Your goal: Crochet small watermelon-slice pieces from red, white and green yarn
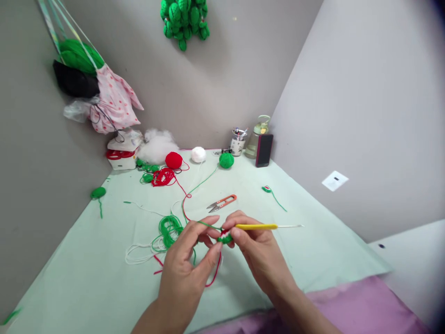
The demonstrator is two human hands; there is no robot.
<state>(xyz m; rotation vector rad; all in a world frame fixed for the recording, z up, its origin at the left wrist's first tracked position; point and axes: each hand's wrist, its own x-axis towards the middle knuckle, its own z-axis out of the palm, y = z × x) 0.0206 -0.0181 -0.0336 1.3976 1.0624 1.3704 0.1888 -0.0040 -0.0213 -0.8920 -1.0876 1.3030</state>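
Observation:
My left hand pinches a small green and red crochet piece between thumb and fingers, with green yarn running over its index finger. My right hand grips a yellow-handled crochet hook, whose metal end points right. The hook's other end meets the crochet piece between both hands. A loose bundle of green yarn lies just left of my left hand, with white yarn and red yarn strands trailing across the pale green table.
Orange-handled thread snips lie just beyond my hands. Red, white and green yarn balls sit at the back, with white stuffing, a cup of tools, a bottle and a phone. Green crochet pieces hang on the wall.

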